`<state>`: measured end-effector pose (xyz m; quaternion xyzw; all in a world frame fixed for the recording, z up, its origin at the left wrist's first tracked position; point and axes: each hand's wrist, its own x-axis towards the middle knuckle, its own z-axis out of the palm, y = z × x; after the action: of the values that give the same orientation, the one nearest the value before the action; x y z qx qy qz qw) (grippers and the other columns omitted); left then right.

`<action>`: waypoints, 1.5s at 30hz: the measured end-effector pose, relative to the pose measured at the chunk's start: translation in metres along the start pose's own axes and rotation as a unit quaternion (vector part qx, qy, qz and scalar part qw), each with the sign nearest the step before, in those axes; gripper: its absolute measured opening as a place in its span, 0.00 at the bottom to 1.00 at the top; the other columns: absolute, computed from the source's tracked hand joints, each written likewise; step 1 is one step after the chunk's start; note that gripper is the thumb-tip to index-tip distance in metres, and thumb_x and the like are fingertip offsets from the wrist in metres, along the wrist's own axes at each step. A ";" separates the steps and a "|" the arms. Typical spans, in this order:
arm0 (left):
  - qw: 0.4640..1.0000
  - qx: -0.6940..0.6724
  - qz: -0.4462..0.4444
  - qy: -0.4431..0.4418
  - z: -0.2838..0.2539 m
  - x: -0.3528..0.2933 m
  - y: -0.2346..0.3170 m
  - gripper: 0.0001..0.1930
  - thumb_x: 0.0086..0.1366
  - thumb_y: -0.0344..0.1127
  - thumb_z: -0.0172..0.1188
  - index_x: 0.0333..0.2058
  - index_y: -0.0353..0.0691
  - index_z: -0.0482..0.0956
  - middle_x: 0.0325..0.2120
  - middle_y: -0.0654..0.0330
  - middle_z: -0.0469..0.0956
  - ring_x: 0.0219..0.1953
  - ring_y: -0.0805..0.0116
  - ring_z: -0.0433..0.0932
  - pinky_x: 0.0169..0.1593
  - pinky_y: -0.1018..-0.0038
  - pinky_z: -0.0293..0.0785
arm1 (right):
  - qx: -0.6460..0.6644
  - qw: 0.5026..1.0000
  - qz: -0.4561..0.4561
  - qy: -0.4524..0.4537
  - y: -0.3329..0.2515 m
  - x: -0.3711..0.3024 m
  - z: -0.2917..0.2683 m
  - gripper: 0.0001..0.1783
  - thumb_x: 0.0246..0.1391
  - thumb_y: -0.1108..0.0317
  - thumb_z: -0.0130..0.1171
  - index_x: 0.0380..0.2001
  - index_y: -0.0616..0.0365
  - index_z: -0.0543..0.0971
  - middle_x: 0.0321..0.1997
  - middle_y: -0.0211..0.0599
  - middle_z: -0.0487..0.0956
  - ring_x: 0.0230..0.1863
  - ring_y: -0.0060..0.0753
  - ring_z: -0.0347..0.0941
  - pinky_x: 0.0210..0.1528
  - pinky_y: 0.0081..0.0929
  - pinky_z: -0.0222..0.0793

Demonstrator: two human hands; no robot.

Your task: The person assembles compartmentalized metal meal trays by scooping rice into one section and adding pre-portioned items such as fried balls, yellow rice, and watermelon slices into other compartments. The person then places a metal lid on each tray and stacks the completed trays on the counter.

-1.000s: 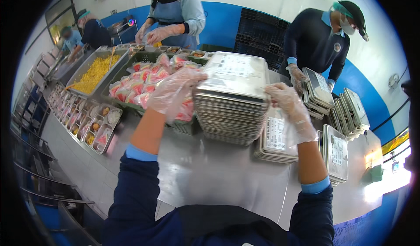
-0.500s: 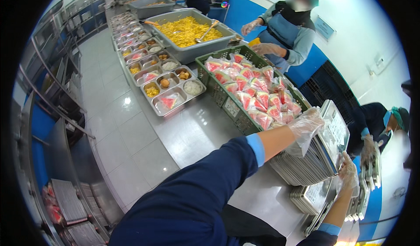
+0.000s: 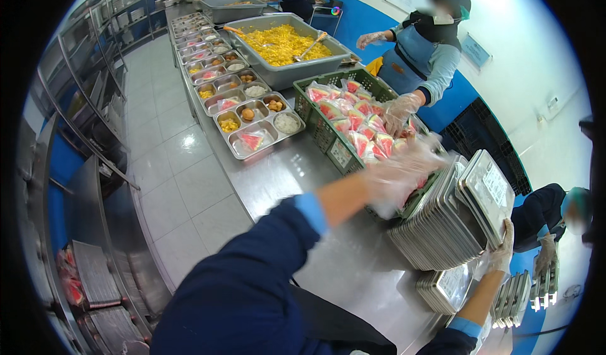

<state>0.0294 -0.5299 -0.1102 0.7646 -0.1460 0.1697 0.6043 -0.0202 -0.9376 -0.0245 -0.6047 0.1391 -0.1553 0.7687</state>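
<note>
Two gloved hands are at work in the head view, and it's the right hand point(image 3: 502, 251) on the tall stack of flat steel pieces point(image 3: 432, 229) (lids, by the look of them), fingers at its right edge; whether they pinch the top piece cannot be told. The left hand point(image 3: 401, 173) is a blur by the green crate point(image 3: 319, 126), so spread or pressed together, nobody can say. That stack stands tilted in view on the steel table point(image 3: 297, 184), just beside the crate. As for progress, the nearest tray point(image 3: 268, 136) looks fully served, food in all five compartments, no cover on it! Plenty remains: the stack is high, and bagged melon wedges point(image 3: 360, 115) fill the crate, a co-worker's hand point(image 3: 399, 112) among them.
</note>
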 end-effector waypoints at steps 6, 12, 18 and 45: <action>0.860 0.477 -0.086 0.157 -0.269 -0.192 -0.147 0.14 0.68 0.46 0.55 0.24 0.50 0.74 0.21 0.65 0.69 0.25 0.69 0.71 0.42 0.63 0.78 | 0.005 0.990 -0.138 -0.022 0.009 -0.063 0.013 0.25 0.61 0.52 0.63 0.55 0.56 0.77 0.53 0.32 0.79 0.52 0.31 0.77 0.53 0.30 0.77; 0.668 0.742 -0.037 -0.028 -0.313 -0.273 -0.217 0.06 0.63 0.36 0.56 0.29 0.46 0.80 0.23 0.63 0.81 0.24 0.66 0.81 0.28 0.68 0.77 | 0.070 0.992 -0.084 -0.066 0.068 -0.154 0.011 0.34 0.64 0.53 0.60 0.65 0.65 0.67 0.59 0.44 0.75 0.55 0.37 0.75 0.54 0.31 0.77; 0.708 0.685 -0.084 -0.149 -0.174 -0.301 -0.079 0.10 0.66 0.40 0.55 0.34 0.40 0.79 0.26 0.55 0.81 0.29 0.62 0.81 0.30 0.63 0.73 | 0.019 0.987 0.117 -0.105 0.200 -0.271 0.016 0.21 0.67 0.54 0.58 0.52 0.59 0.76 0.42 0.34 0.80 0.38 0.30 0.78 0.39 0.26 0.77; 0.887 -0.143 -0.415 -0.145 -0.046 -0.359 -0.045 0.27 0.66 0.42 0.66 0.56 0.30 0.69 0.46 0.52 0.78 0.49 0.63 0.76 0.55 0.67 0.72 | -0.396 0.911 0.116 0.012 0.263 -0.361 -0.014 0.16 0.66 0.54 0.60 0.43 0.56 0.79 0.28 0.33 0.79 0.28 0.30 0.74 0.29 0.32 0.70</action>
<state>-0.2786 -0.4681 -0.2963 0.6770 0.0762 -0.2319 0.6943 -0.3367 -0.7457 -0.2741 -0.8373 0.2674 -0.0048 0.4769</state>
